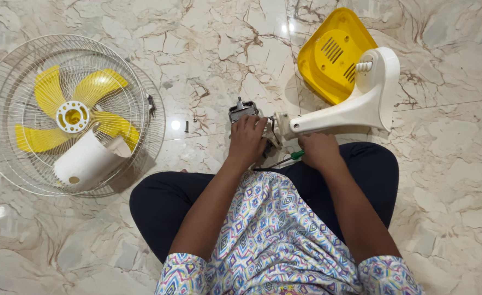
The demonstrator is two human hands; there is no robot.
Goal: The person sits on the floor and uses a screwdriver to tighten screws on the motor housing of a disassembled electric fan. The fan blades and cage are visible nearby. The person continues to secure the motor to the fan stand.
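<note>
Left hand (247, 139) is closed over the fan motor (242, 111), fingers wrapped on its near side, so the grip is clamped on the metal body where it meets the white neck. Right hand (318, 151) is curled shut around a green-handled screwdriver (295, 155), whose dark shaft runs left toward the motor; the tip is hidden under the left hand. Motor sits on the marble floor (213, 49) just ahead of the person's crossed legs, joined to the white fan stand (361, 101), which lies on its side and runs right to the yellow base (328, 52), tilted up behind it. Judgement: motor is dense and rigid, heavy for its bulk, with bare metal edges and a protruding shaft; best held across the solid casing, as now, not by any wires. The stand is hollow plastic, light, stiff but likely to crack at the neck joint if levered. Two small screws (186, 127) lie loose on the floor left of the motor, near to it; small enough to roll or be lost on the glossy tile. Well apart to the far left, a wire fan guard (1, 98) lies flat, holding the yellow blade (96, 83) and a white motor cover (85, 161).
</note>
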